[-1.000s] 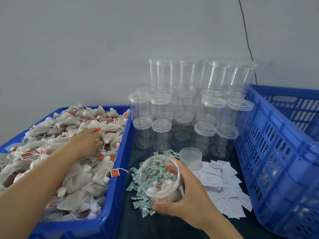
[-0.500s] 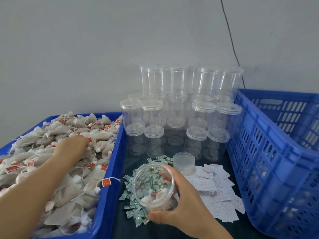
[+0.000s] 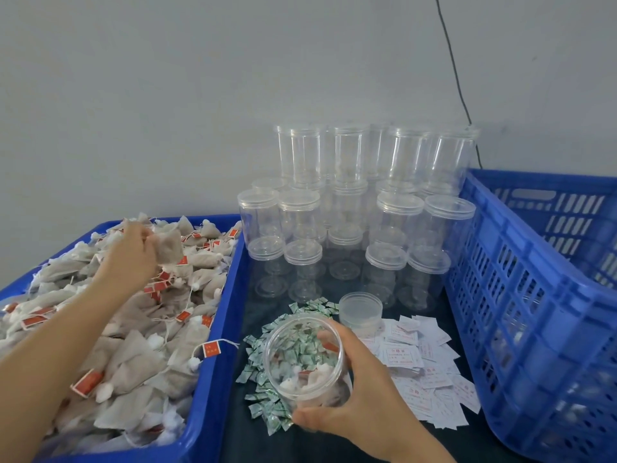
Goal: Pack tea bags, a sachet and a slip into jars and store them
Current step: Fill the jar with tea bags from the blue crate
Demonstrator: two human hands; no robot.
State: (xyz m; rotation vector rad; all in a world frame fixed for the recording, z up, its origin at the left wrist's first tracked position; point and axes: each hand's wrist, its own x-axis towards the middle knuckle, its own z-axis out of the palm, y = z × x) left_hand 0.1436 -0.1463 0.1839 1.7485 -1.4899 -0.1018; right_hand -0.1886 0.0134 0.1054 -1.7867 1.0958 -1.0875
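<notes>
Left hand risen (tea bag pinched)

White slips bear red print, unreadable.

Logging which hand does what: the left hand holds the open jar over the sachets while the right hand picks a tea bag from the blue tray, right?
No, the hands are swapped. In the head view the right hand holds the open jar over the sachets, and the left hand picks a tea bag from the blue tray.
</notes>
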